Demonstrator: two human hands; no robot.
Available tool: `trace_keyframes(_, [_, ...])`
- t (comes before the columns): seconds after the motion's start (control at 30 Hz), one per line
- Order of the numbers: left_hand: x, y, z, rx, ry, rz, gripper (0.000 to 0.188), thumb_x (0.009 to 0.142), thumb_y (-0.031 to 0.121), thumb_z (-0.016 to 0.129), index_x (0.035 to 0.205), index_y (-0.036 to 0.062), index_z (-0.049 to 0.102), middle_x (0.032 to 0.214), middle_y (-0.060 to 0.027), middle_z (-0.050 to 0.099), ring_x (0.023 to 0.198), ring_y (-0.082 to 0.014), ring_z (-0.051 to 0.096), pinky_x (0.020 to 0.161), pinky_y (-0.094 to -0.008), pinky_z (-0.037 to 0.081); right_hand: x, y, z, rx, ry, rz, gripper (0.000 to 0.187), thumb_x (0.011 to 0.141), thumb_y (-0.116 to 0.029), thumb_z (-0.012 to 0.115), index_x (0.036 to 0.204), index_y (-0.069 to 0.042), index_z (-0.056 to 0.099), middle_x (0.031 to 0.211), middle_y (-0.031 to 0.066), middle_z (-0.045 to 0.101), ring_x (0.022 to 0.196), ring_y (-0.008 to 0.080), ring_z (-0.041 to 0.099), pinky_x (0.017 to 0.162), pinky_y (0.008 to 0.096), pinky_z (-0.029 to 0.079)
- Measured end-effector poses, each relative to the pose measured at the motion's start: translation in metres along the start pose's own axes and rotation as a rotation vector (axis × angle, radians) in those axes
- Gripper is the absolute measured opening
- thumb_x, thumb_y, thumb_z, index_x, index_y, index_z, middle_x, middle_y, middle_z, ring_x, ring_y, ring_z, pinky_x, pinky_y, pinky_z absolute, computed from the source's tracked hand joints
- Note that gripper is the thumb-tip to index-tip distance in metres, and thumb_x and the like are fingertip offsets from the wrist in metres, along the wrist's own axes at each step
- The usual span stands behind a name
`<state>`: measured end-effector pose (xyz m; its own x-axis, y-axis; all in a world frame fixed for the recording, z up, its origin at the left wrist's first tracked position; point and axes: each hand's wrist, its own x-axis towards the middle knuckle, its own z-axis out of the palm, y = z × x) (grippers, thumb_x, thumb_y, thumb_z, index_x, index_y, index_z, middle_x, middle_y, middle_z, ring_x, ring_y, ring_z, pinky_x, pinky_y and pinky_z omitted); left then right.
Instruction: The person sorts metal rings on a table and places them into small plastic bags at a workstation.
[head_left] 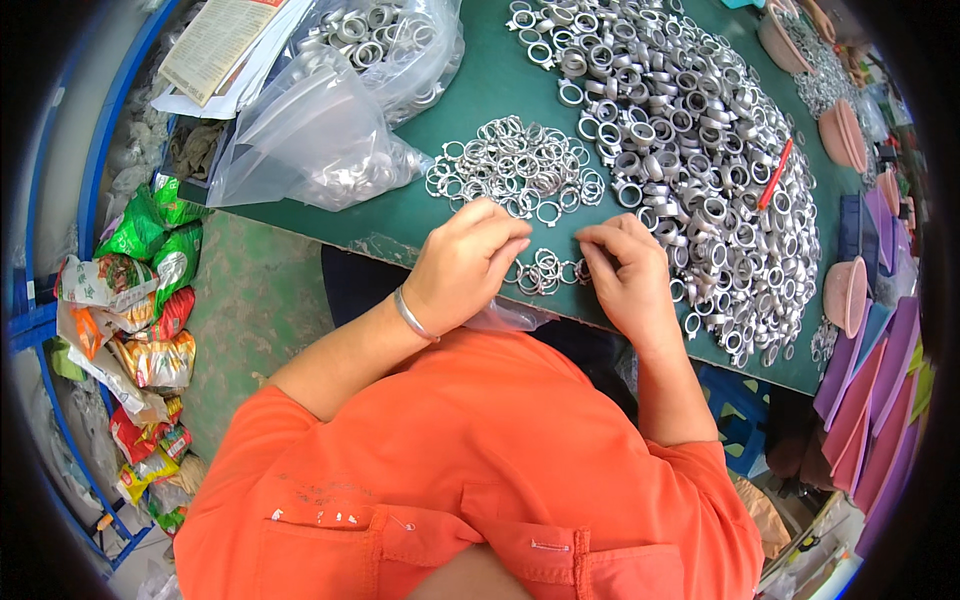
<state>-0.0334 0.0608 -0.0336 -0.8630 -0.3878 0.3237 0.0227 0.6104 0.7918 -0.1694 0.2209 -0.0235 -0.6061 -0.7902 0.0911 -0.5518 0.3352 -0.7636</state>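
Both hands are over the near edge of a green table [490,85]. My left hand [462,262] has its thumb and fingers pinched together, and whatever is between them is too small to make out. Facing it across a short gap, my right hand [630,268] is also pinched, its fingertips hiding anything held. A small cluster of thin silver metal rings [545,272] lies between and just below the hands. Beyond them spreads a larger heap of thin rings [515,165]. A big pile of thicker grey metal rings [700,150] reaches close to my right hand.
A red pen [776,174] rests on the big pile. Clear plastic bags [310,140] with metal rings and some papers [215,55] occupy the far left. Pink baskets [845,297] line the right side. Colourful packets [150,300] fill a blue rack at left.
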Motion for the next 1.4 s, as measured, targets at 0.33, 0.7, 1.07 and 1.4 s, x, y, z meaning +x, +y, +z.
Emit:
trace_keyframes(0.33, [0.013, -0.004, 0.007, 0.200, -0.038, -0.046, 0.020, 0.078, 0.005, 0.071, 0.095, 0.0021, 0.064, 0.085, -0.0137, 0.057, 0.073, -0.0328, 0.061, 0.065, -0.0379, 0.051, 0.018, -0.006, 0.021, -0.117, -0.007, -0.163, 0.012, 0.077, -0.002, 0.070, 0.084, -0.001, 0.060, 0.087, 0.0139, 0.054, 0.079, 0.0325, 0.058, 0.067, 0.0389, 0.049])
trace_keyframes(0.7, [0.015, -0.007, 0.008, 0.151, 0.082, -0.061, 0.014, 0.079, 0.003, 0.070, 0.086, -0.0003, 0.059, 0.079, -0.0133, 0.057, 0.069, -0.0297, 0.060, 0.062, -0.0364, 0.049, 0.014, -0.004, 0.023, -0.200, 0.055, -0.097, 0.025, 0.074, -0.007, 0.074, 0.091, -0.001, 0.057, 0.086, 0.0142, 0.056, 0.076, 0.0340, 0.058, 0.065, 0.0412, 0.049])
trace_keyframes(1.07, [0.015, -0.010, -0.001, 0.061, 0.035, -0.058, 0.012, 0.080, -0.003, 0.066, 0.090, -0.0001, 0.061, 0.080, -0.0100, 0.059, 0.065, -0.0217, 0.060, 0.060, -0.0306, 0.048, 0.004, -0.007, 0.002, 0.028, 0.055, -0.087, 0.014, 0.074, 0.006, 0.063, 0.086, -0.002, 0.062, 0.080, 0.0101, 0.059, 0.067, 0.0232, 0.059, 0.059, 0.0330, 0.048])
trace_keyframes(1.4, [0.009, -0.001, 0.000, -0.111, 0.123, -0.144, 0.015, 0.080, -0.003, 0.069, 0.095, 0.0004, 0.065, 0.088, -0.0088, 0.067, 0.072, -0.0115, 0.063, 0.064, -0.0242, 0.051, 0.020, -0.008, 0.015, -0.185, 0.130, -0.103, 0.015, 0.078, -0.009, 0.071, 0.087, -0.002, 0.062, 0.084, 0.0130, 0.057, 0.075, 0.0316, 0.060, 0.064, 0.0394, 0.049])
